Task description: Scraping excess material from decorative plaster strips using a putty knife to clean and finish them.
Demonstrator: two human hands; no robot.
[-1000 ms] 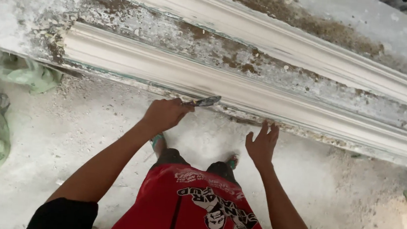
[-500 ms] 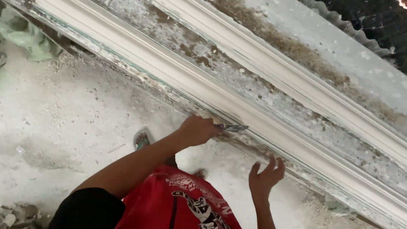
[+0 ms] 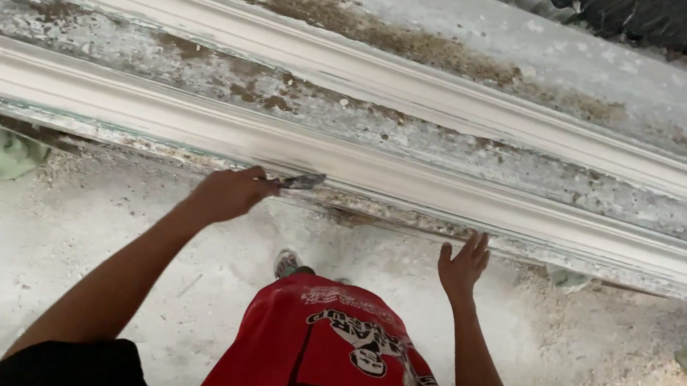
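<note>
Two long white plaster mouldings lie side by side on the dusty tabletop; you work on the near moulding. Your left hand is closed around a small scraper, its blade touching the moulding's lower front edge. Your right hand is open, holds nothing, and rests fingers-up against the same edge. Risk: a steep blade angle or excess pressure can gouge or chip the profile. The near moulding looks smooth and pale, with crumbled debris along its base and on the floor.
</note>
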